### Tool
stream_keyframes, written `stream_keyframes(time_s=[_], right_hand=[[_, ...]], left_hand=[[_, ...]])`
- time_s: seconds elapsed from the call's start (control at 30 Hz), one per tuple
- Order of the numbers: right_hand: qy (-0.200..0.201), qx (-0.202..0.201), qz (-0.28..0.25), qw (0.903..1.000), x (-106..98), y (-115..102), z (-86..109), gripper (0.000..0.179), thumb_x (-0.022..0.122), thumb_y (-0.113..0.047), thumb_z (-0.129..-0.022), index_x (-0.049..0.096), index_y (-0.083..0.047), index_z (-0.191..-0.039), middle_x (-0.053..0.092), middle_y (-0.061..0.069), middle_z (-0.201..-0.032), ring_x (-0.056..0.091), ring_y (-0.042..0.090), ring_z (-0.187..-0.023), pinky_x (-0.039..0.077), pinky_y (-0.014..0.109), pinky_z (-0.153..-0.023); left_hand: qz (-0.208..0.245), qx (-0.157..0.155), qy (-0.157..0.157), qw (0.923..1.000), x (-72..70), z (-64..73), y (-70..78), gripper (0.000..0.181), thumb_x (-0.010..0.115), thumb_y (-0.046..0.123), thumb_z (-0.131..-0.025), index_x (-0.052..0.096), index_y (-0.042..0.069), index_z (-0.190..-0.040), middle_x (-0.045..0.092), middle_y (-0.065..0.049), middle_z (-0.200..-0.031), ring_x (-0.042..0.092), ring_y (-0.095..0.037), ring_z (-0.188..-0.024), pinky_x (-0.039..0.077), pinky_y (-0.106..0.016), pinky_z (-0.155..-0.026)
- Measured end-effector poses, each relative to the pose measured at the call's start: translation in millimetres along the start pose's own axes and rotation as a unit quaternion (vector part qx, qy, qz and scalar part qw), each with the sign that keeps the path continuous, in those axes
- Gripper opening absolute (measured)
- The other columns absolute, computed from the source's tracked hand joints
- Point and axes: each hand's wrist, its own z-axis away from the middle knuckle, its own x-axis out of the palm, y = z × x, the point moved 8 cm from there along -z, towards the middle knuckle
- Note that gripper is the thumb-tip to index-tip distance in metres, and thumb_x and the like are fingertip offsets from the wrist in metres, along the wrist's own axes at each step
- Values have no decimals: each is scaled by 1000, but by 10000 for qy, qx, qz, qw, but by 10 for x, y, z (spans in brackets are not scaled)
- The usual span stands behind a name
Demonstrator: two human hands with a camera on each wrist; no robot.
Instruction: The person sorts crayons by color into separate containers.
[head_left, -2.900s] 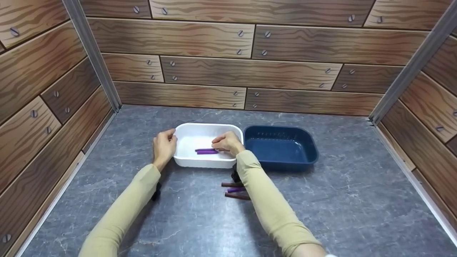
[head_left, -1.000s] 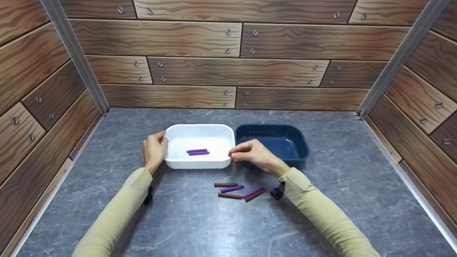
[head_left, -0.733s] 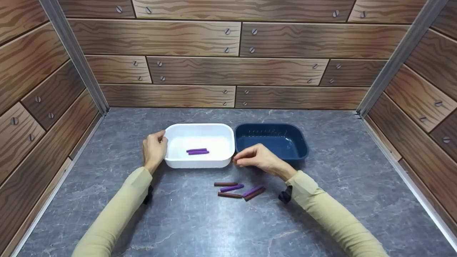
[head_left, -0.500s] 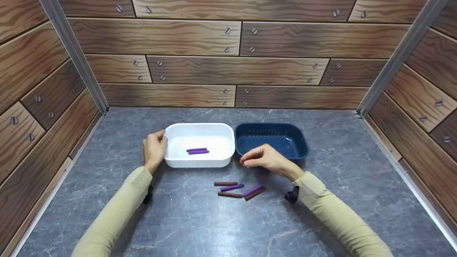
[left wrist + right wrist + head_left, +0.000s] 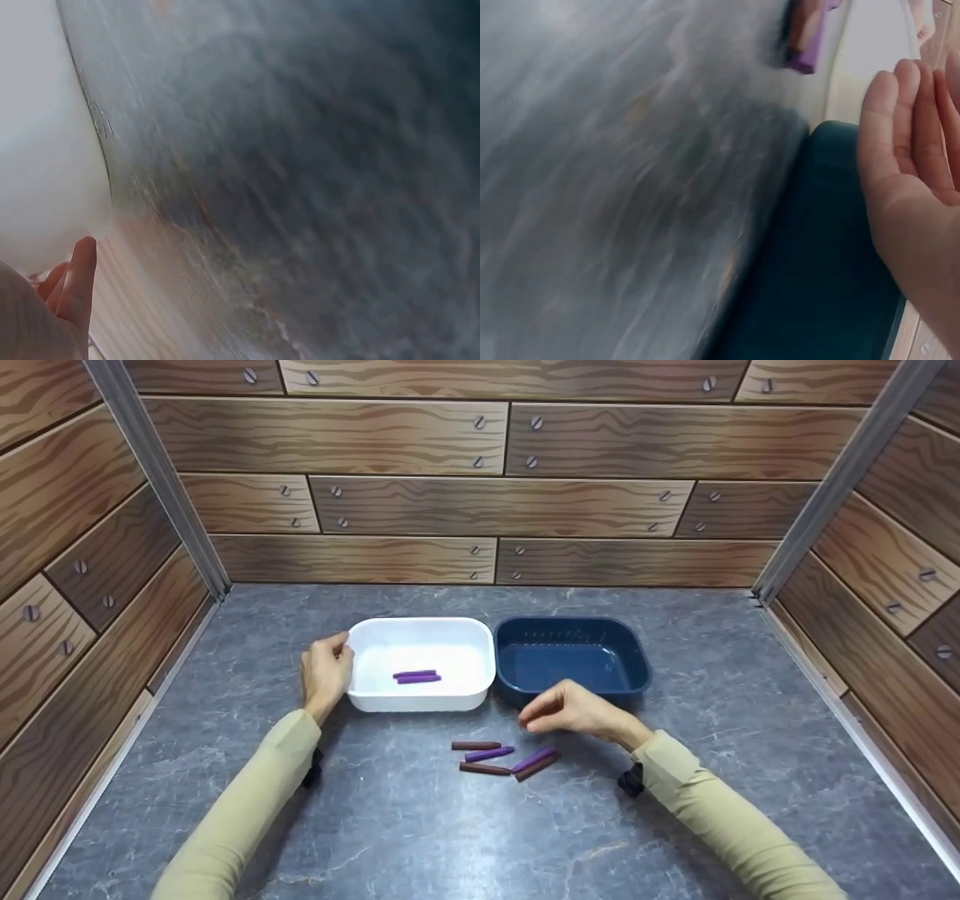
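Note:
My left hand rests against the left side of the white tray, fingertips at its rim. In the left wrist view, fairly straight fingers lie by the tray's outer wall; the thumb is hidden. Two purple crayons lie inside this tray. My right hand hovers before the front rim of the navy tray, fingers bent loosely toward the thumb. The right wrist view shows its fingers extended, holding nothing visible. Below it lie loose crayons, among them a brown crayon beside a purple crayon.
More loose crayons, a brown crayon, a purple crayon and another brown crayon, lie before the white tray. The trays stand side by side on a grey marbled table. Wood-patterned walls enclose the table's back and sides.
My right hand has left the white tray and moved right and toward me, past the navy tray's front, nearer the loose crayons. My left hand stays at the white tray.

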Motion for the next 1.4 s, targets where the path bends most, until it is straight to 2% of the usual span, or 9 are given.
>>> stream_keyframes(time_s=[0.13,0.27,0.6,0.87,1.1,1.4], right_hand=[[-364,81,320,9988,41,66,63,29,76,-8,-84,73,1,-111,73,18,-108,68,10,-93,54,19,-79],[-543,136,643,9964,48,142,115,29,76,-8,-83,74,-3,-112,74,14,-107,68,16,-94,54,19,-77],[-422,283,1024,9934,6,306,192,23,78,-10,-81,78,-10,-104,74,10,-92,56,7,-70,43,15,-58],[-474,58,1483,9878,13,270,196,21,78,-15,-83,78,-11,-104,74,4,-94,55,6,-74,44,17,-62],[-427,-34,1738,9839,3,239,193,14,77,-13,-83,80,-13,-96,73,0,-88,56,3,-75,45,17,-65],[-346,-10,1889,9814,-6,239,203,9,75,-16,-86,80,-16,-93,71,-4,-84,55,3,-70,43,16,-61]], left_hand=[[58,53,-22,10000,1,0,18,38,50,13,-95,64,4,-130,71,-15,-117,68,-26,-108,53,-44,-89],[116,55,-104,9999,13,4,25,38,49,12,-96,62,3,-131,70,-16,-119,68,-27,-109,54,-44,-89],[56,-56,-79,9999,20,8,5,39,49,13,-96,62,4,-131,70,-15,-119,67,-27,-110,53,-44,-91],[128,-7,-72,9999,8,9,15,38,50,12,-96,62,3,-131,69,-16,-120,66,-27,-112,53,-43,-92],[127,27,-75,9999,5,9,13,38,49,11,-96,62,3,-131,69,-17,-121,66,-28,-112,53,-44,-92],[169,84,-35,9998,0,17,22,38,49,11,-96,63,2,-130,70,-17,-118,68,-29,-109,53,-44,-91]])
